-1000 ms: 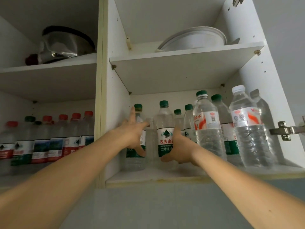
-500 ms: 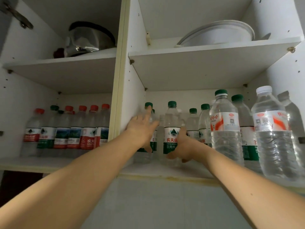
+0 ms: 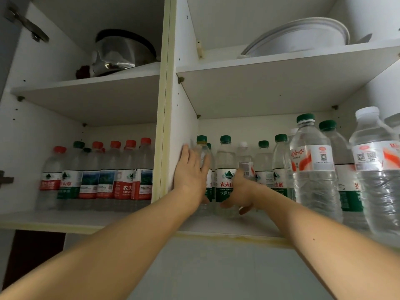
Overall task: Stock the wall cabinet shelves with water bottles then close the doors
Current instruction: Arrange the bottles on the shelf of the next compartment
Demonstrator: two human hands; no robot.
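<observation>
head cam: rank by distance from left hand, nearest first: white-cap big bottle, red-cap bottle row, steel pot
From the left hand:
1. Red-cap bottle row, left compartment, lower shelf, just past the divider.
2. Steel pot, left compartment, upper shelf.
3. White-cap big bottle, far right, lower shelf.

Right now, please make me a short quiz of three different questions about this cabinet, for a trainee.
1. True or false: the left hand lies with straight fingers against the green-capped bottle beside the divider.
2. Which item stands on the upper right shelf? A) steel pot B) white bowl C) bottle
3. Fill in: in the left compartment, most bottle caps are ____.

Key
1. True.
2. B, the white bowl; the steel pot is on the upper left shelf.
3. Red, as on the red caps; a few are green.
</observation>
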